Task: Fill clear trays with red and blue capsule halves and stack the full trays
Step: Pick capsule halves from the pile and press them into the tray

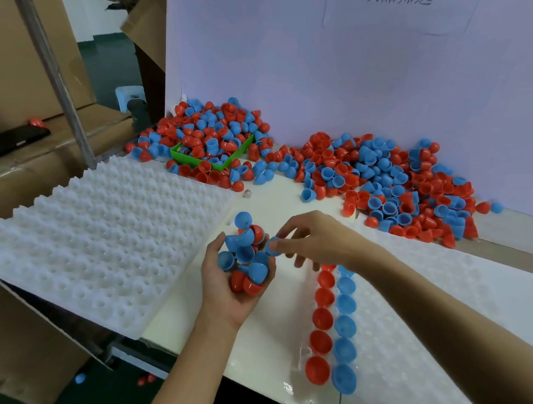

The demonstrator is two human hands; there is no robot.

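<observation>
capsule piles (385, 184) behind, bare tabletop (271, 202) between

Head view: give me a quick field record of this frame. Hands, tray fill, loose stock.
left hand: palm up, cupping a handful of red and blue capsule halves
right hand: pinching one blue half beside the handful
tray in work: clear tray at right, one red column and one blue column filled, the rest unfilled
other trays: white stack at left, holding no halves
loose stock: two mixed piles along the back wall
green bin: partly buried in the left pile
</observation>
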